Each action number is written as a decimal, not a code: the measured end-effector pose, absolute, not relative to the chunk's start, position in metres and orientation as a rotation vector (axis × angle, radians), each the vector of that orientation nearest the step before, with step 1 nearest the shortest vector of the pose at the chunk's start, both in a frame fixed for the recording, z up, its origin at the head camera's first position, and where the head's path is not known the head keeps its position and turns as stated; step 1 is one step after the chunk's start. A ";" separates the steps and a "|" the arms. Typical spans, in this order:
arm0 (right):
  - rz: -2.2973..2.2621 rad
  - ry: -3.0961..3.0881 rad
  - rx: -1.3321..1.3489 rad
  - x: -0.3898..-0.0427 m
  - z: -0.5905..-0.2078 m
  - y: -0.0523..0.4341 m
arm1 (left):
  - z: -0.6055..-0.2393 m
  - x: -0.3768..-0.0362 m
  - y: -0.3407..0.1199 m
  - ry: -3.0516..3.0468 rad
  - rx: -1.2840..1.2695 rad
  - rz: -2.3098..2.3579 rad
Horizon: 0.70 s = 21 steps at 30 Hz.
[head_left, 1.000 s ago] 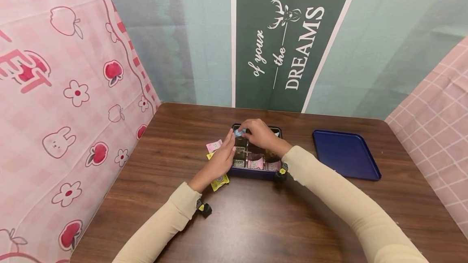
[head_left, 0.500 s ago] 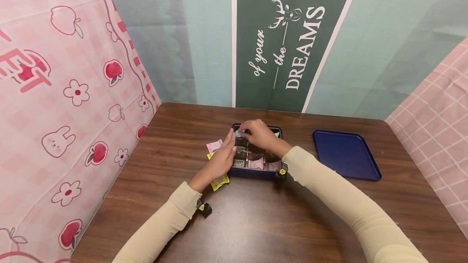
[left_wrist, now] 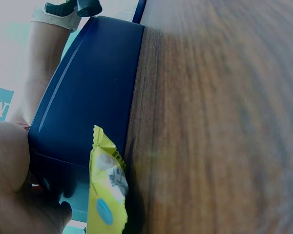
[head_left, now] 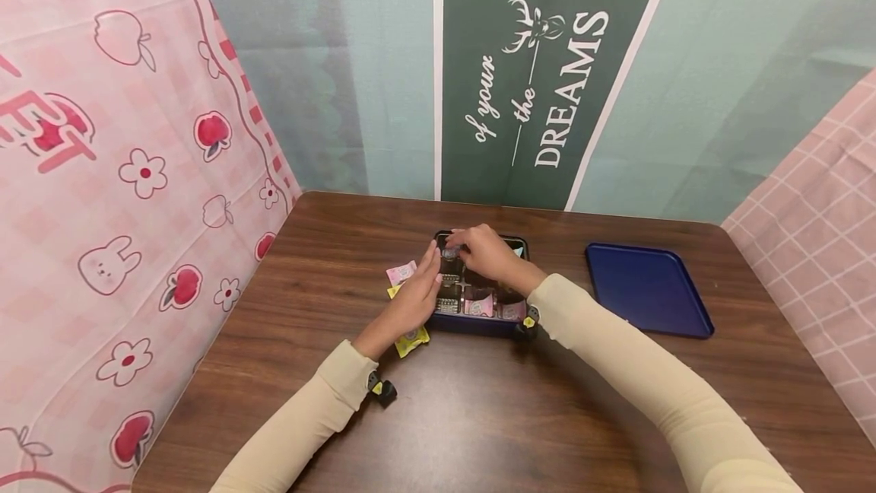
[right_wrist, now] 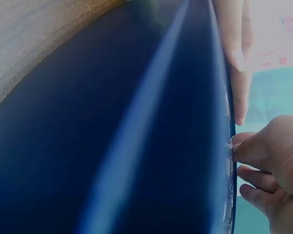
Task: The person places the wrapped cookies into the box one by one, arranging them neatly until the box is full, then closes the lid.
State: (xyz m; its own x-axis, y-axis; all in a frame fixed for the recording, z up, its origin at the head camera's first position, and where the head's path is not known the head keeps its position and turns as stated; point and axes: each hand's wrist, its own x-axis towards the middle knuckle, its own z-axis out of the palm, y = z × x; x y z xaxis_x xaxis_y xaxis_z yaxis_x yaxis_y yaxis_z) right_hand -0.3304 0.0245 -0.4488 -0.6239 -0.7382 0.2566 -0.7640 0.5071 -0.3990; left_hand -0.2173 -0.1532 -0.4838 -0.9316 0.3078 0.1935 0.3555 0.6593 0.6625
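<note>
A dark blue box (head_left: pixel 479 325) with a divided black inside stands on the table. My left hand (head_left: pixel 416 297) rests along its left edge, fingers straight. Over the back left compartment is my right hand (head_left: pixel 491 253), fingers bent with fingertips apart, close above a small blue wrapped candy (head_left: pixel 449 253) lying low in there. Two pink wrapped candies (head_left: pixel 479 306) fill front compartments, and a light blue wrapper (head_left: pixel 518 252) peeks out at the back right. In the left wrist view a yellow wrapped candy (left_wrist: pixel 107 190) lies beside the box. My right hand covers several middle compartments.
Left of the box, partly under my left hand, are a pink wrapped candy (head_left: pixel 401 272) and yellow ones (head_left: pixel 411 342). A flat blue lid (head_left: pixel 646 291) lies to the right on the brown wooden table (head_left: pixel 465 417). Printed cloths hang around the table.
The blue candy has gone from between my right fingertips down into the back left compartment, and those fingers have parted slightly. My left hand has stayed still.
</note>
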 end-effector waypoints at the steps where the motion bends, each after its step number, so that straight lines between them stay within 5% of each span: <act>1: 0.749 -2.679 1.337 -0.331 -0.449 0.025 | -0.483 -0.217 -0.153 -2.802 -0.560 -1.144; 21: 0.805 -2.623 1.254 -0.312 -0.449 0.040 | -0.487 -0.218 -0.153 -2.801 -0.537 -1.165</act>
State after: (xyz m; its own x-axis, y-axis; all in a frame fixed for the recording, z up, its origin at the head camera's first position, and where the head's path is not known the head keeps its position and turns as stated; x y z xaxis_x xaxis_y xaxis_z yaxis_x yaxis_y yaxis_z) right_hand -0.3124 0.0404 -0.4495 -0.6483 -0.6866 0.3291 -0.7530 0.5141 -0.4107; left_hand -0.2179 -0.1529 -0.4869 -0.9375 0.2934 0.1870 0.3395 0.6538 0.6762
